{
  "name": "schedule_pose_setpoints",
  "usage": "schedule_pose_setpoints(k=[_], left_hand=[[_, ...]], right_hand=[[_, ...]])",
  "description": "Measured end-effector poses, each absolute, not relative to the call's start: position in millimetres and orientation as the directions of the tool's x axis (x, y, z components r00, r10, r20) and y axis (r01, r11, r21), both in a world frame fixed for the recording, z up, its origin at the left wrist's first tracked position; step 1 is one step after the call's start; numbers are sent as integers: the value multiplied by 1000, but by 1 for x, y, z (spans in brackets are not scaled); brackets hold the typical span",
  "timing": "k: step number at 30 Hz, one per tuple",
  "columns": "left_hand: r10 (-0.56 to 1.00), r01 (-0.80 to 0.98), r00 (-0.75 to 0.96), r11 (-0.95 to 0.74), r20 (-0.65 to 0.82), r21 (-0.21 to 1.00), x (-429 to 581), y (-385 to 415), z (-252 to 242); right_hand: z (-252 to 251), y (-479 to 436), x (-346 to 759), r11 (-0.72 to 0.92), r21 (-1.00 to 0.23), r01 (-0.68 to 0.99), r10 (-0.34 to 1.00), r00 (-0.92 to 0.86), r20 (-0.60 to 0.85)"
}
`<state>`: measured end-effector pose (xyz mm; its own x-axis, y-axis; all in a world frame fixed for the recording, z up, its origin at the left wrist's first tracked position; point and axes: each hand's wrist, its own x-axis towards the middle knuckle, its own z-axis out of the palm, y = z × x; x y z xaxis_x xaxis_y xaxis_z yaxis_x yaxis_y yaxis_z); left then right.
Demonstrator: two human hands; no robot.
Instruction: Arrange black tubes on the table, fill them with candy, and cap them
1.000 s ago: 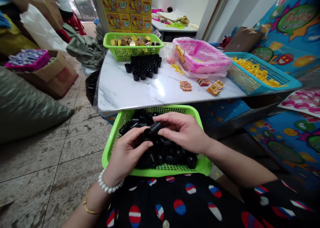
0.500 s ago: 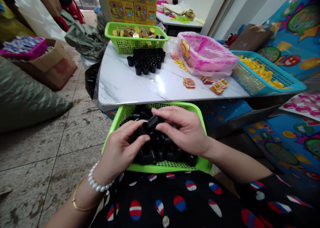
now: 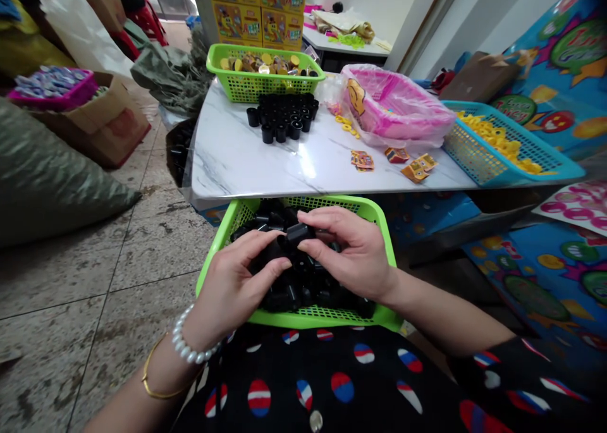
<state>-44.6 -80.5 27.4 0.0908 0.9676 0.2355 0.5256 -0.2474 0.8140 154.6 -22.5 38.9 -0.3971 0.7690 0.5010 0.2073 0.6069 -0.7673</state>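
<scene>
A green basket [image 3: 222,243] full of several small black plastic tubes rests on my lap. My right hand [image 3: 353,253] pinches one black tube [image 3: 298,232] just above the pile. My left hand [image 3: 234,284] is closed on another black tube [image 3: 272,251] that meets the first one end to end. Both hands hover over the middle of the basket.
A marble table [image 3: 237,161] stands just beyond, with a cluster of black tubes [image 3: 283,115], a green basket of gold caps [image 3: 263,73], a pink bagged basket [image 3: 396,104], a blue basket of yellow rings [image 3: 507,145] and small packets [image 3: 363,160]. Sacks and a cardboard box [image 3: 102,120] lie at left.
My hands have kept the two black tubes together and turned them a little. The view has shifted slightly; the basket stays on my lap.
</scene>
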Motion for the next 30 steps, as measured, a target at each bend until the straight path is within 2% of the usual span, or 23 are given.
schedule_pose_setpoints(k=[10, 16, 21, 24, 26, 28, 30], left_hand=[[965, 518, 91, -257, 246, 816, -46, -79, 30], [965, 516, 110, -260, 237, 816, -43, -82, 26], [978, 464, 109, -207, 176, 861, -32, -80, 21], [991, 409, 82, -131, 107, 903, -32, -77, 21], [997, 373, 24, -80, 76, 924, -42, -75, 23], [992, 344, -31, -103, 121, 933, -57, -76, 25], [979, 344, -75, -153, 190, 926, -72, -79, 26]], right_hand=[[39, -20, 154, 525, -843, 116, 812, -363, 456], [36, -25, 154, 584, -797, 152, 754, -465, 464], [32, -27, 150, 765, -610, 207, 568, -663, 488], [34, -18, 151, 797, -576, 182, 477, -774, 417], [36, -10, 155, 763, -619, 184, 501, -773, 388], [36, -6, 161, 737, -639, 221, 564, -722, 400], [32, -8, 165, 766, -602, 224, 537, -739, 407]])
